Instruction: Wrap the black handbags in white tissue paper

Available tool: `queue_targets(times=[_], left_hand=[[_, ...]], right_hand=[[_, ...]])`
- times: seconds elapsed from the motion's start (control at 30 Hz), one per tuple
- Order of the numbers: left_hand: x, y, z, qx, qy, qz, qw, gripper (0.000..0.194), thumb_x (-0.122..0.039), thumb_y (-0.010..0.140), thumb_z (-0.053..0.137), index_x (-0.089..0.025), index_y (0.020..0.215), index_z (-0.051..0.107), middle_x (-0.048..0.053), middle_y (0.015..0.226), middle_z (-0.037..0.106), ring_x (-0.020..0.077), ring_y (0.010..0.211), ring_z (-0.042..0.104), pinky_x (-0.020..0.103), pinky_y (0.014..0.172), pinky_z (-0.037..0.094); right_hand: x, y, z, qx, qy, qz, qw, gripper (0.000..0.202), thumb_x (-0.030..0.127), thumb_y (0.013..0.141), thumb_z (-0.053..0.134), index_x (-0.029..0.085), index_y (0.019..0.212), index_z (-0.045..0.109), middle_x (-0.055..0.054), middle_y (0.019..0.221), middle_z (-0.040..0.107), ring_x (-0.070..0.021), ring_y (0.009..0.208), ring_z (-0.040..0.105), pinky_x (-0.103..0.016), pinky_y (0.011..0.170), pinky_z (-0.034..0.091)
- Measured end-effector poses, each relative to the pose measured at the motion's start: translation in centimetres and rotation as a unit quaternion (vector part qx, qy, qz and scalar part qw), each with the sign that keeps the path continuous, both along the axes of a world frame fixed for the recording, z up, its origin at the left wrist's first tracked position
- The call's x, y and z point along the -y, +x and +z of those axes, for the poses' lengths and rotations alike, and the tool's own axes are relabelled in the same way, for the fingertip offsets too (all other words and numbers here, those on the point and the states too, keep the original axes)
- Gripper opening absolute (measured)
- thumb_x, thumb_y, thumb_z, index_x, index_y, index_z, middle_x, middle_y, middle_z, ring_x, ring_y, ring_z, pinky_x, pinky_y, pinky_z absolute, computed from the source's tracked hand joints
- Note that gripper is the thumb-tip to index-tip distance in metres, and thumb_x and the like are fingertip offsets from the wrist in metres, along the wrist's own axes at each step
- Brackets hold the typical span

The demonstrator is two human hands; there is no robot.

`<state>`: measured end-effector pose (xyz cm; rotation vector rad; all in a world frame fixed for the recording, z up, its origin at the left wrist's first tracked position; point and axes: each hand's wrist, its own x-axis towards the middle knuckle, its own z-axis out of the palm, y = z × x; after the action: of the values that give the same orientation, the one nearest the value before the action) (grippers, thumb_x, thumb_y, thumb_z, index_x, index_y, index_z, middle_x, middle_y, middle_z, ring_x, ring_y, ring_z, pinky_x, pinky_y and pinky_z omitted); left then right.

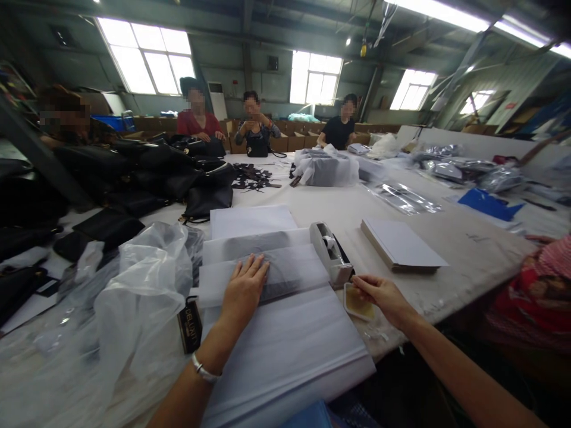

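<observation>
My left hand (pixel 243 288) lies flat, fingers stretched, on white tissue paper (pixel 307 267) folded over a dark flat item (pixel 281 282) that shows through. More sheets of tissue paper (pixel 294 351) lie beneath it. Just right of the bundle stands a tape dispenser (pixel 330 252) with a roll in it. My right hand (pixel 379 294) pinches thumb and fingers together at the dispenser's near end; what is between them is too small to make out. Below those fingers sits a small square dish (pixel 359 303) with a yellowish inside.
Crumpled clear plastic bags (pixel 143 285) and a black box (pixel 190 327) lie at left, before a heap of black handbags (pixel 147 172). A stack of white card (pixel 401 244) stands right. Several people sit across the table; another person's red-patterned clothing (pixel 539 297) shows at right.
</observation>
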<state>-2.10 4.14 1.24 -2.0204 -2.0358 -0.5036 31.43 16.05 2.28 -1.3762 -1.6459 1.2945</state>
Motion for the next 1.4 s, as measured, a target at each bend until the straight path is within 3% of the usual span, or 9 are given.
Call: queue_targets(times=[0.13, 0.3, 0.5, 0.7, 0.9, 1.0, 1.1, 1.2, 1.4], left_hand=[[0.0, 0.0, 0.2, 0.003, -0.005, 0.002, 1.000, 0.039, -0.022, 0.099, 0.040, -0.024, 0.134, 0.057, 0.005, 0.147, 0.048, 0.0286, 0.138, 0.042, 0.051, 0.112, 0.038], [-0.1, 0.0, 0.2, 0.000, -0.005, 0.002, 1.000, 0.039, -0.021, 0.099, 0.040, -0.022, 0.135, 0.057, 0.006, 0.148, 0.048, 0.0287, 0.138, 0.042, 0.052, 0.112, 0.039], [0.0, 0.0, 0.3, 0.007, -0.009, 0.006, 1.000, 0.038, -0.020, 0.099, 0.043, -0.023, 0.134, 0.057, 0.004, 0.147, 0.048, 0.0283, 0.138, 0.043, 0.051, 0.113, 0.040], [-0.1, 0.0, -0.2, -0.003, 0.002, 0.009, 1.000, 0.037, -0.022, 0.099, 0.044, -0.023, 0.134, 0.056, 0.004, 0.148, 0.048, 0.0282, 0.138, 0.043, 0.052, 0.112, 0.041], [-0.4, -0.1, -0.7, -0.003, 0.031, 0.011, 0.999, 0.035, -0.021, 0.098, 0.047, -0.022, 0.131, 0.058, 0.004, 0.145, 0.052, 0.0276, 0.135, 0.047, 0.052, 0.110, 0.044], [-0.4, -0.1, -0.7, 0.001, 0.039, 0.012, 0.999, 0.034, -0.020, 0.098, 0.048, -0.022, 0.130, 0.059, 0.005, 0.143, 0.053, 0.0281, 0.134, 0.048, 0.052, 0.110, 0.044], [-0.3, -0.1, -0.6, 0.003, 0.037, 0.010, 0.999, 0.035, -0.019, 0.097, 0.050, -0.022, 0.130, 0.059, 0.005, 0.144, 0.053, 0.0280, 0.134, 0.048, 0.051, 0.110, 0.044], [-0.2, -0.1, -0.4, 0.006, 0.031, 0.004, 0.999, 0.036, -0.018, 0.096, 0.051, -0.021, 0.131, 0.058, 0.006, 0.144, 0.053, 0.0282, 0.135, 0.047, 0.052, 0.109, 0.044], [-0.2, -0.1, -0.5, 0.025, 0.030, 0.002, 0.999, 0.037, -0.018, 0.097, 0.048, -0.024, 0.132, 0.058, 0.005, 0.145, 0.052, 0.0286, 0.137, 0.045, 0.052, 0.111, 0.040]], right_hand=[[-1.9, 1.8, 0.8, 0.223, 0.211, 0.042, 0.951, 0.028, 0.048, 0.081, 0.062, 0.024, 0.081, 0.076, -0.006, 0.078, 0.075, -0.0254, 0.070, 0.068, -0.039, 0.068, 0.053], [-3.1, 1.4, 5.0, 0.289, 0.370, 0.175, 0.866, 0.029, 0.034, 0.092, 0.048, 0.029, 0.102, 0.075, -0.007, 0.101, 0.074, -0.0257, 0.093, 0.066, -0.039, 0.084, 0.050], [-5.3, -7.8, 9.4, 0.247, 0.418, 0.413, 0.771, 0.029, 0.038, 0.097, 0.047, 0.029, 0.102, 0.074, -0.005, 0.096, 0.073, -0.0198, 0.089, 0.064, -0.031, 0.080, 0.046], [-8.7, -17.8, 8.0, 0.245, 0.449, 0.514, 0.689, 0.023, 0.039, 0.091, 0.058, 0.024, 0.082, 0.072, -0.001, 0.081, 0.070, -0.0153, 0.078, 0.063, -0.025, 0.069, 0.042], [-10.1, -21.8, 7.4, 0.367, 0.459, 0.504, 0.633, 0.023, 0.048, 0.083, 0.068, 0.025, 0.079, 0.070, 0.000, 0.080, 0.073, -0.0187, 0.076, 0.067, -0.025, 0.058, 0.036], [-10.7, -21.5, 7.6, 0.424, 0.458, 0.419, 0.659, 0.037, 0.058, 0.078, 0.070, 0.024, 0.094, 0.068, -0.004, 0.087, 0.075, -0.0233, 0.082, 0.068, -0.027, 0.061, 0.040], [-11.6, -19.2, 7.5, 0.460, 0.439, 0.292, 0.715, 0.033, 0.043, 0.085, 0.067, 0.021, 0.110, 0.063, -0.009, 0.098, 0.074, -0.0255, 0.090, 0.068, -0.030, 0.069, 0.046], [-12.0, -14.7, 6.6, 0.446, 0.424, 0.193, 0.764, 0.025, 0.033, 0.092, 0.056, 0.018, 0.113, 0.062, -0.012, 0.109, 0.071, -0.0268, 0.104, 0.065, -0.036, 0.083, 0.049], [-8.9, -4.8, 2.8, 0.318, 0.263, 0.060, 0.909, 0.037, 0.053, 0.085, 0.057, 0.022, 0.092, 0.074, -0.013, 0.137, 0.058, -0.0309, 0.130, 0.050, -0.046, 0.111, 0.033]])
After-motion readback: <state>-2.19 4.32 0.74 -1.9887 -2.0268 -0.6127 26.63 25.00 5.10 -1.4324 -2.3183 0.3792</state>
